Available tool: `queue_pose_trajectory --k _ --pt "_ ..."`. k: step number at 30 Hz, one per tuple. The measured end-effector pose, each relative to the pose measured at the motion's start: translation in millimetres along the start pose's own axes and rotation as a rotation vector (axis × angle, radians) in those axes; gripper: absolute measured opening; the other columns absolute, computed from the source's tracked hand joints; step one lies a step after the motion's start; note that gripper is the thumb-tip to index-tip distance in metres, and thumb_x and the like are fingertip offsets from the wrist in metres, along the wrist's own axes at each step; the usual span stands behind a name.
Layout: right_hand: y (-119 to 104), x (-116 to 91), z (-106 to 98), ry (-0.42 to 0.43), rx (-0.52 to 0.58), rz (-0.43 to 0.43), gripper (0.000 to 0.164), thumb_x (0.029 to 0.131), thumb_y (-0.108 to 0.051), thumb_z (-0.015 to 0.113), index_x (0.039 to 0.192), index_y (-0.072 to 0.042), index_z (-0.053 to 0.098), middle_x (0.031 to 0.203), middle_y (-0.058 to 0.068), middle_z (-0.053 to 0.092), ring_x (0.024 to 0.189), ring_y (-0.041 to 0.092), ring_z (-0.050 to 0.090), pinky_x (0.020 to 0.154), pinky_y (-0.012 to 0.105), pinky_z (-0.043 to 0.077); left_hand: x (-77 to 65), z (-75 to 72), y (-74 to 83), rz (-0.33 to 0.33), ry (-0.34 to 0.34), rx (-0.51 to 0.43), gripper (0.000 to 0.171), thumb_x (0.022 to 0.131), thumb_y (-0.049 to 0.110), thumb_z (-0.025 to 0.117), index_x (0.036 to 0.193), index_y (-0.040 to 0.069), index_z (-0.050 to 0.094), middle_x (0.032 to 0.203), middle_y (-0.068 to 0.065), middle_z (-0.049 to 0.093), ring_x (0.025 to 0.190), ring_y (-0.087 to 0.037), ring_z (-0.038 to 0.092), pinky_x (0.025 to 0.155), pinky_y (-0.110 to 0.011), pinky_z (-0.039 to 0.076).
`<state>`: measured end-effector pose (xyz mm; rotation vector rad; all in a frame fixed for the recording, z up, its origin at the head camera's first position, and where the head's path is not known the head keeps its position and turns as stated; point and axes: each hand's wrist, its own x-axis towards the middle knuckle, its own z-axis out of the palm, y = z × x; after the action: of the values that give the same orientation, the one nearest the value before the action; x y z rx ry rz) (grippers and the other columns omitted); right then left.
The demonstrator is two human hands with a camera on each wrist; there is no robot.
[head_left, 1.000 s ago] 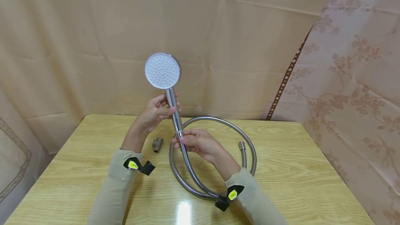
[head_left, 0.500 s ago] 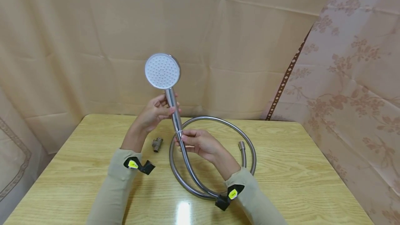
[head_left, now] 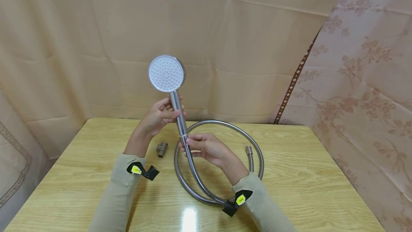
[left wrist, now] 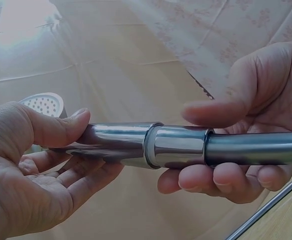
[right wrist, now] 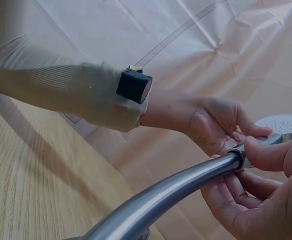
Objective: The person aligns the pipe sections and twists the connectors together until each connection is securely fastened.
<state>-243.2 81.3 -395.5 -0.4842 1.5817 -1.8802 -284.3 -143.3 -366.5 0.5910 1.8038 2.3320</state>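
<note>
A chrome shower head (head_left: 166, 73) with a white round spray face is held upright, leaning slightly left. My left hand (head_left: 157, 116) grips its handle (left wrist: 118, 137), thumb on the front and fingers behind. At the handle's lower end sits the metal end nut (left wrist: 180, 146) of a shower hose (head_left: 196, 174), with a thin white ring showing at the joint. My right hand (head_left: 207, 148) has its thumb and fingers round this nut. In the right wrist view the hose (right wrist: 165, 192) curves down from the joint.
The hose lies looped on the wooden table (head_left: 296, 174), its free end fitting (head_left: 249, 150) at the right. A small metal valve fitting (head_left: 162, 149) lies left of the loop. A beige curtain (head_left: 257, 46) hangs behind the table, a floral one (head_left: 370, 81) at the right.
My right thumb and fingers have shifted slightly around the hose nut. The shower head has moved a touch left; my left hand keeps its grip.
</note>
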Motion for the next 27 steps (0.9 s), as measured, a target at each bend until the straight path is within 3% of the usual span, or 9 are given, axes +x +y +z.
queue_pose_trajectory --k 4,12,21,27 --pt "0.6 0.9 2.2 0.020 -0.006 -0.003 0.025 0.103 -0.005 0.057 0.123 0.005 0.067 0.099 -0.003 0.077 0.094 0.013 0.072 0.098 0.043 0.053 -0.4 -1.4 -1.1 0.002 -0.008 0.003 0.057 0.097 -0.004 0.059 0.149 -0.007 0.038 0.108 -0.004 0.064 0.095 -0.016 0.073 0.085 -0.031 0.058" --pt "2.8 2.6 4.9 0.037 0.025 -0.007 0.022 0.102 0.000 0.055 0.103 -0.013 0.074 0.097 -0.003 0.078 0.091 0.011 0.073 0.089 0.034 0.056 -1.1 -2.5 -0.8 -0.002 -0.005 0.018 0.057 0.096 -0.007 0.056 0.150 -0.006 0.038 0.108 -0.003 0.063 0.094 -0.015 0.073 0.084 -0.031 0.058" --pt "3.7 4.1 1.2 -0.023 0.030 -0.004 0.022 0.104 -0.003 0.052 0.117 -0.005 0.070 0.102 -0.002 0.078 0.095 0.012 0.074 0.094 0.035 0.055 -1.4 -4.1 -1.7 -0.001 -0.009 0.022 0.055 0.097 -0.007 0.055 0.149 -0.004 0.040 0.111 -0.008 0.063 0.096 -0.016 0.073 0.084 -0.032 0.058" --pt "3.0 4.3 -1.1 -0.080 0.039 0.006 0.024 0.106 -0.003 0.047 0.116 -0.007 0.069 0.106 -0.001 0.077 0.099 0.012 0.074 0.097 0.034 0.055 -1.5 -4.7 -1.1 -0.005 -0.015 0.034 0.058 0.096 -0.006 0.057 0.151 -0.005 0.037 0.112 -0.007 0.062 0.097 -0.017 0.073 0.086 -0.033 0.058"
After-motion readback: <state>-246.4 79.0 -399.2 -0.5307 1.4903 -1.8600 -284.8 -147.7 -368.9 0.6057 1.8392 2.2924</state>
